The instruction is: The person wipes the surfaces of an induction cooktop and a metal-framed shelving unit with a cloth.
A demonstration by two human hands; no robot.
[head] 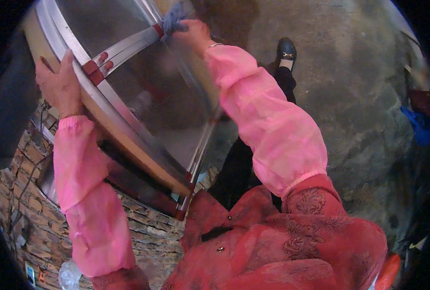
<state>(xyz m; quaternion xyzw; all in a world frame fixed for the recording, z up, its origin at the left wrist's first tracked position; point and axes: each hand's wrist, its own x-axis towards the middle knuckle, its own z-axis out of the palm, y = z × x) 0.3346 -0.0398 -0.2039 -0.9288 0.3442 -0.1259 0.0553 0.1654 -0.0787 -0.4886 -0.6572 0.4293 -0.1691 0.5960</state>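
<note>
A glass-fronted cabinet (pixel 157 94) with silvery metal framing lies slantwise before me. My left hand (pixel 62 87) rests at its left edge, thumb and fingers spread across the wood-coloured side panel (pixel 117 134) and the metal rim. Just right of that hand are a dark red joint piece (pixel 93 72) and two small red knobs (pixel 106 61) on the metal crossbar (pixel 133 45). At the crossbar's far end, my right hand (pixel 195 36) holds a bunched blue-grey cloth (pixel 174 20) against the frame. Its fingers are partly hidden by the cloth.
A brick-patterned surface (pixel 149 224) lies below the cabinet at the left, with a dark cable (pixel 26 185) across it. A clear plastic item (pixel 70 275) is at the bottom left. Stained concrete floor (pixel 352 108) stretches right, with a blue object (pixel 419 125) near the rim.
</note>
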